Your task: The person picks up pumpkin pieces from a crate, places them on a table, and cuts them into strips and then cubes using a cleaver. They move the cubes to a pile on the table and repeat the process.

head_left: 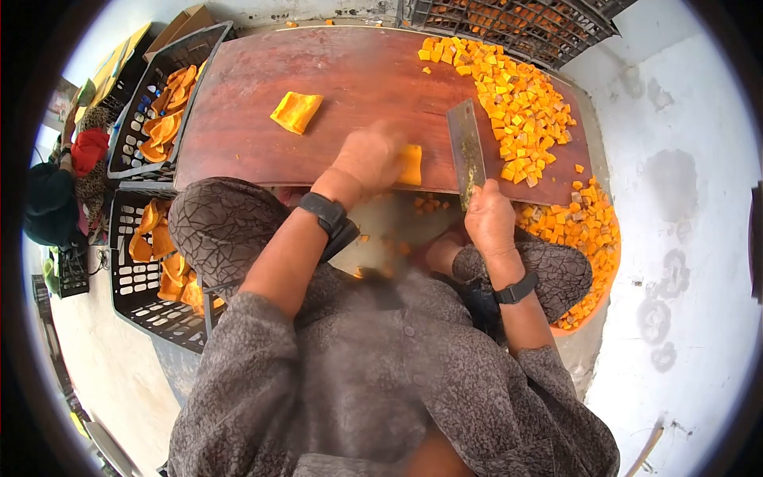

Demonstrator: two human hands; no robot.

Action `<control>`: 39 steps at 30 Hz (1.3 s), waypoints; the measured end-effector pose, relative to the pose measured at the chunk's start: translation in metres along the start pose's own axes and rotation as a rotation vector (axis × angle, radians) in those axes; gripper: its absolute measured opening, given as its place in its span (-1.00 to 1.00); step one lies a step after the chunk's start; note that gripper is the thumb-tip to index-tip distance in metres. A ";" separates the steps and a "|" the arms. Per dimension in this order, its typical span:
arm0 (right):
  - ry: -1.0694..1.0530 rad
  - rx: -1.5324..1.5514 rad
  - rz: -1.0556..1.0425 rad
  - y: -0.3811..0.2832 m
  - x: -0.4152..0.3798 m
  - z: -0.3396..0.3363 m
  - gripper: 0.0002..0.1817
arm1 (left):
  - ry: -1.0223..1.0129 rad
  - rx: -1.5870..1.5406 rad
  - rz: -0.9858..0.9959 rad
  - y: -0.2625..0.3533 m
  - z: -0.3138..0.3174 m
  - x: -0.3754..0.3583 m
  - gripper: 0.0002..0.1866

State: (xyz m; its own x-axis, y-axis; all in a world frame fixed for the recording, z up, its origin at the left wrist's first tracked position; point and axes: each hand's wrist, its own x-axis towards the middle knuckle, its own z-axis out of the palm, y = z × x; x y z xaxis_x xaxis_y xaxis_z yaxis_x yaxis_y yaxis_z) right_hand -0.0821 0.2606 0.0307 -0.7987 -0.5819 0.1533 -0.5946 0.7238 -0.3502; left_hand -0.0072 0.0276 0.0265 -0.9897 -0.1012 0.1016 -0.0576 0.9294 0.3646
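Note:
My right hand (489,219) is closed round the handle of a cleaver (466,147), its broad, stained blade pointing away from me over the board's near edge. Just left of the blade lies a flat orange piece of pumpkin (411,164). Against that piece's left side is my left hand (367,161), its fingers smeared by motion, so I cannot tell their grip. A larger pumpkin slab (296,112) rests farther left on the reddish wooden board (238,87). A heap of pumpkin cubes (524,119) covers the board's right side.
An orange tub (608,278) full of cubes stands by my right knee. Black crates (131,131) with curved pumpkin pieces line the left. Another dark crate (509,32) stands behind the board. A white wall (675,183) rises at right. At far left is another person (52,203).

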 end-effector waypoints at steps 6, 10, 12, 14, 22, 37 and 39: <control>0.015 0.032 -0.023 -0.001 -0.001 0.001 -0.83 | -0.028 -0.326 -0.588 0.000 0.017 -0.002 -0.52; 0.017 0.038 -0.019 0.001 -0.002 0.002 -0.83 | 0.217 -0.481 -0.586 -0.003 0.042 -0.005 -0.51; 0.016 0.039 -0.018 0.002 -0.001 0.003 -0.83 | 0.195 -0.644 -0.604 -0.002 0.042 -0.006 -0.53; 0.012 0.047 -0.009 0.000 0.000 0.000 -0.83 | 0.129 -0.822 -0.635 0.007 0.032 -0.008 -0.56; 0.010 0.092 -0.025 -0.021 -0.001 -0.018 -0.83 | 0.120 -0.866 -0.591 0.009 0.038 -0.008 -0.48; -0.186 0.011 -0.090 -0.048 0.002 -0.031 -0.82 | 0.212 -0.765 -0.566 0.013 0.057 0.009 -0.52; -0.194 0.004 -0.078 -0.051 0.002 -0.033 -0.82 | 0.221 -0.751 -0.577 0.015 0.057 0.008 -0.53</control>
State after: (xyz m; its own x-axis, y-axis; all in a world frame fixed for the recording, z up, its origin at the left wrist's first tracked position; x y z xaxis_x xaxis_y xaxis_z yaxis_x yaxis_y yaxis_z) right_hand -0.0566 0.2347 0.0794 -0.7175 -0.6966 -0.0007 -0.6530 0.6729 -0.3477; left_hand -0.0239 0.0609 -0.0201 -0.7843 -0.6057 -0.1345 -0.3515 0.2552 0.9007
